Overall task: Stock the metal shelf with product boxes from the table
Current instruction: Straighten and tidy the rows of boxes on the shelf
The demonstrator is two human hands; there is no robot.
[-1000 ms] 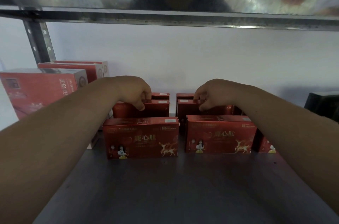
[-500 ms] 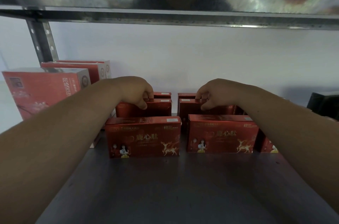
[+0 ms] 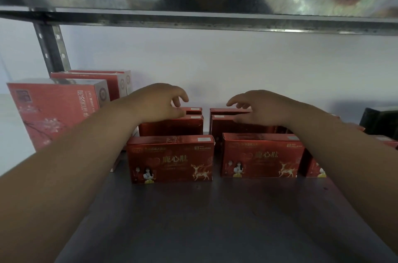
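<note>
The left hand (image 3: 159,103) is hovering, fingers loosely curled round nothing. The right hand (image 3: 258,110), apart from it, is hanging with fingers spread and empty. Whether either is grazing cardboard cannot be told. Just beneath the left hand a flat dark-red cardboard box (image 3: 172,126) is standing in the second row, its twin box (image 3: 228,128) under the right, long axes running side to side across the grey metal shelf (image 3: 193,219). Deer-printed front boxes (image 3: 171,158) are standing nearer the person.
</note>
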